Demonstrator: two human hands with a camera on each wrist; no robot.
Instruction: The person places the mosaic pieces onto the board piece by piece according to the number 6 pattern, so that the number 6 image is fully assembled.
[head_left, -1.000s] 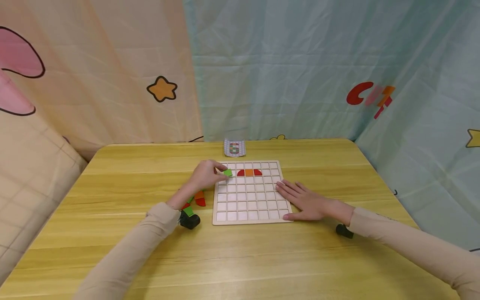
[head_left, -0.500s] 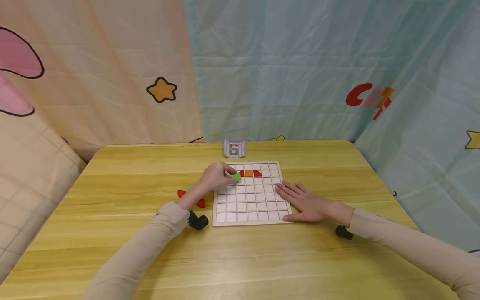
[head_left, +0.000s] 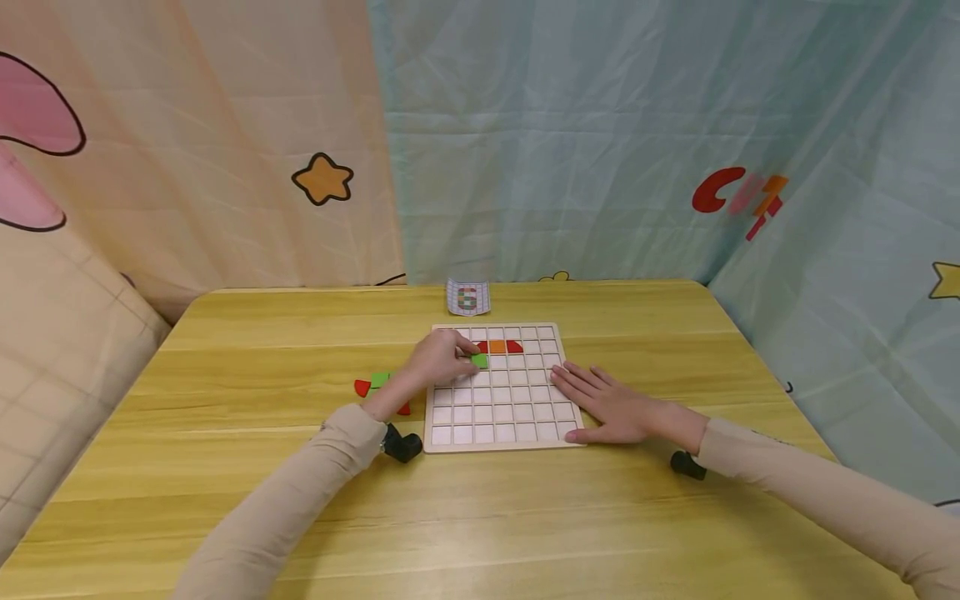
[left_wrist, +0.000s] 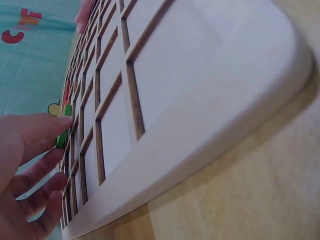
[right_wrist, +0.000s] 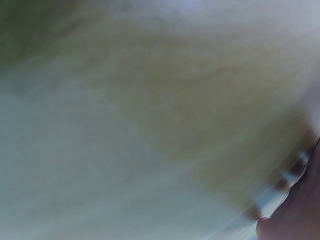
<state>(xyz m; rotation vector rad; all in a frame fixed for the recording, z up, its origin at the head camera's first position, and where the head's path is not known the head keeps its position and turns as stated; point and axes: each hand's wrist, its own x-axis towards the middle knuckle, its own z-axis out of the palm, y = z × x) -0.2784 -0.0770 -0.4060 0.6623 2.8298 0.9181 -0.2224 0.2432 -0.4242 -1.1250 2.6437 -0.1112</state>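
Note:
My left hand (head_left: 441, 358) pinches a green square tile (head_left: 479, 361) between thumb and forefinger, at a cell just below a red quarter-round tile (head_left: 482, 347). In the left wrist view the same green tile (left_wrist: 63, 127) sits on edge against the grid, under the thumb. The white grid board (head_left: 487, 444) lies flat on the table. An orange square tile (head_left: 497, 347) and another red quarter-round tile (head_left: 513, 346) continue the row near its top. My right hand (head_left: 611, 404) rests with spread, straight fingers on the board's right edge. The right wrist view is mostly blurred.
Loose green tiles (head_left: 380, 380) and red tiles (head_left: 362, 387) lie left of the board, partly behind my left forearm. A small paper card (head_left: 468, 297) with a coloured grid pattern lies behind the board. Printed curtains (head_left: 570, 142) stand beyond the wooden table (head_left: 525, 517).
My left hand has carried the green tile rightward and slightly down, from the board's left columns to under the left red tile. My right hand has stayed in place.

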